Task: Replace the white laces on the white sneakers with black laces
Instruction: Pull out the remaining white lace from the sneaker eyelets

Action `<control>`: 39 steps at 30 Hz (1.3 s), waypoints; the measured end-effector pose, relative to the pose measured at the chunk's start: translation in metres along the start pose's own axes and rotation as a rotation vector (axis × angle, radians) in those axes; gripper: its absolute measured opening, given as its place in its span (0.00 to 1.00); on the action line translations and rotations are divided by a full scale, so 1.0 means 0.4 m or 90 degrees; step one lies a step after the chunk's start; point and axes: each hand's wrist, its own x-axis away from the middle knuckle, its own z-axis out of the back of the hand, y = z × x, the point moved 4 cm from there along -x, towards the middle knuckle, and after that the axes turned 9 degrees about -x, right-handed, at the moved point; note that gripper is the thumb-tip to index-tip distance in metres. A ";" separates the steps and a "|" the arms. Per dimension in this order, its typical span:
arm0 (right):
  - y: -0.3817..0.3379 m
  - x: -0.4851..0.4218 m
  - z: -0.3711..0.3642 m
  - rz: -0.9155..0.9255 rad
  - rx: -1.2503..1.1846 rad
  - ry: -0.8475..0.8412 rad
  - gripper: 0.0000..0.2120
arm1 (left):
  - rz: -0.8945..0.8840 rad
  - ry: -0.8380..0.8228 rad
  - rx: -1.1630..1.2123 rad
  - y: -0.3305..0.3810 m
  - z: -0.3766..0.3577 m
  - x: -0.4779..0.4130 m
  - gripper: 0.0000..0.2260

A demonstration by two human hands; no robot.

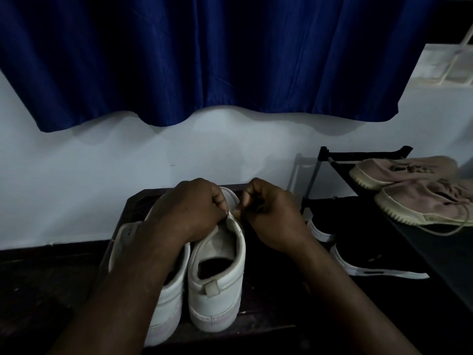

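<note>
2 white sneakers (217,290) side by side on dark worktop (51,278), heels toward me, toes to the wall. Both my hands up at the tongue of the right-side sneaker. Left hand (189,208): grip narrow, fingertips pinching a small white lace (228,214) end. Right hand (268,213): fingers curled in a tight pinch just beside it, too dark to tell what's in it. 1 shoe rack (317,170) at right: 2 pinkish shoes (399,172) on top shelf, 2 black shoes (371,257) with white soles below. 1 blue curtain (204,60) above.
</note>
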 end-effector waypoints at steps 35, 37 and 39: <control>-0.023 -0.010 -0.054 -0.145 -0.165 0.027 0.05 | 0.019 -0.011 0.132 -0.038 0.041 0.055 0.12; -0.028 -0.011 -0.055 -0.136 -0.144 0.027 0.04 | 0.027 -0.045 0.055 -0.041 0.038 0.070 0.15; -0.037 -0.011 -0.057 -0.127 -0.117 0.022 0.03 | 0.038 -0.033 0.020 -0.047 0.036 0.074 0.15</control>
